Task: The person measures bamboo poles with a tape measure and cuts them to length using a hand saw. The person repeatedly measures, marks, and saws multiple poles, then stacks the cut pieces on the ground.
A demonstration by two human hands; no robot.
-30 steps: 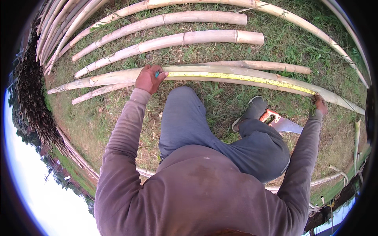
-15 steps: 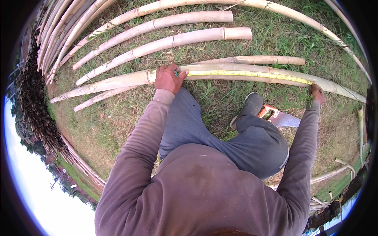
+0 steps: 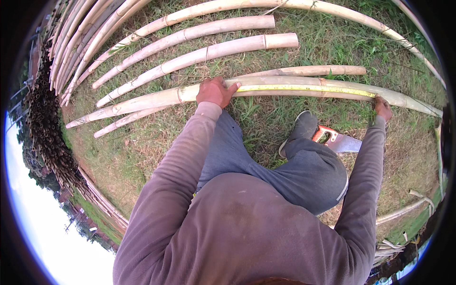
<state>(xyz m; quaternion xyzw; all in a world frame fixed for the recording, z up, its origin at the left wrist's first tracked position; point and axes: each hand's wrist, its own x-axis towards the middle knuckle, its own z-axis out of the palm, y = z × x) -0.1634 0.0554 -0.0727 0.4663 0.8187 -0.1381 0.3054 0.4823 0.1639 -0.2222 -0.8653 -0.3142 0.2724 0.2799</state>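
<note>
A thick pale bamboo pole (image 3: pixel 152 100) lies across the grass in front of me. Along its upper face runs the yellow blade of a tape measure (image 3: pixel 304 88), stretched between my two hands. My left hand (image 3: pixel 216 91) rests on the pole just right of a node, its fingers closed round the tape's left end; the palm hides what lies under it. My right hand (image 3: pixel 383 108) pinches the blade's other end at the pole's near edge. A thinner bamboo pole (image 3: pixel 308 71) passes beneath the thick one at a slant.
A handsaw (image 3: pixel 338 141) with an orange handle lies on the grass by my shoe (image 3: pixel 305 126). Beyond the measured pole lie two cut bamboo lengths (image 3: pixel 228 49) (image 3: pixel 223 26) and a longer pole (image 3: pixel 209 8). More poles are heaped at the far left (image 3: pixel 78 42).
My left hand has slid a little to the right along the pole, away from the node, and the exposed tape is shorter. My right hand stays at the tape's other end.
</note>
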